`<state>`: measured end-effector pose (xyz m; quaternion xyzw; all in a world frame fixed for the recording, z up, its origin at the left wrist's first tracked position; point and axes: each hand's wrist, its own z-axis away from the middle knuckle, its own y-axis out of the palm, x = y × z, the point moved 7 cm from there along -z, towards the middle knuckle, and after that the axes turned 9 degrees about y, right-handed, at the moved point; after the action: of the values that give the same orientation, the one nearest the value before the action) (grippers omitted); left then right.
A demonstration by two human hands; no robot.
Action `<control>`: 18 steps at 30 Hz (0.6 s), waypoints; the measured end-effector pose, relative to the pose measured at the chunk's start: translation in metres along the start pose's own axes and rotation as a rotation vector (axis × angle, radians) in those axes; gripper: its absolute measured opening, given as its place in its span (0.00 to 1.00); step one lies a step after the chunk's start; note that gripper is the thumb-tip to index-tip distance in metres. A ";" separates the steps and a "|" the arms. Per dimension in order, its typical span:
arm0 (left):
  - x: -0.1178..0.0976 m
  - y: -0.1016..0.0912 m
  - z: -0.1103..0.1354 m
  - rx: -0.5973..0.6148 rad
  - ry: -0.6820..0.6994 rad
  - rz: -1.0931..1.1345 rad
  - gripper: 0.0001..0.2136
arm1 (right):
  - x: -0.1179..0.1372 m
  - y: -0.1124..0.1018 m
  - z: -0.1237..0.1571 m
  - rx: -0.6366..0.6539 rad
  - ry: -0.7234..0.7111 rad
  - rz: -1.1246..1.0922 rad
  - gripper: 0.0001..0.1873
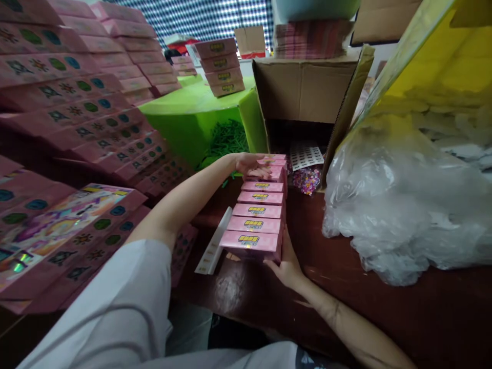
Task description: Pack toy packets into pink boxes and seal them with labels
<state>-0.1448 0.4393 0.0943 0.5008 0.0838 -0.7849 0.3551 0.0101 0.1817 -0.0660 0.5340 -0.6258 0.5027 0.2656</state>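
A row of several pink boxes (pixel 253 210) with yellow printed marks runs away from me across the dark red-brown table. Over the far boxes lies my left hand (pixel 253 166), fingers stretched out and touching them. My right hand (pixel 286 264) grips the near right corner of the row, thumb at the front of the nearest box and the other fingers partly hidden along the right side. Left of the row, a white strip of sheets (pixel 214 245) with small gold marks lies on the table.
Tall stacks of pink boxes (pixel 92 107) crowd the left. Behind stand a green box (pixel 180 123) of green pieces and an open cardboard carton (pixel 307 87). A label sheet (pixel 306 156) and a bag of colourful bits (pixel 306 179) lie before the carton. Clear plastic bags (pixel 388 215) fill the right.
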 end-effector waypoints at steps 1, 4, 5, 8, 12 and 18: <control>-0.003 -0.007 -0.003 -0.046 -0.010 -0.034 0.33 | 0.000 0.000 0.000 -0.002 -0.003 0.003 0.58; -0.014 -0.017 -0.011 -0.125 0.005 -0.137 0.32 | 0.003 -0.001 0.000 -0.017 -0.036 0.004 0.57; -0.018 -0.020 -0.014 -0.153 0.007 -0.164 0.31 | 0.004 -0.001 0.000 -0.022 -0.050 0.004 0.56; -0.027 -0.030 -0.019 -0.260 0.005 -0.204 0.31 | 0.005 -0.001 0.000 -0.019 -0.072 0.005 0.57; -0.038 -0.041 -0.026 -0.301 0.055 -0.195 0.28 | 0.008 -0.002 -0.001 0.002 -0.075 0.011 0.57; -0.051 -0.053 -0.037 -0.280 0.192 -0.369 0.17 | 0.012 -0.005 -0.002 0.004 -0.070 0.010 0.56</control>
<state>-0.1393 0.5206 0.1078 0.4951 0.3150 -0.7660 0.2625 0.0114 0.1790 -0.0530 0.5486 -0.6365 0.4862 0.2398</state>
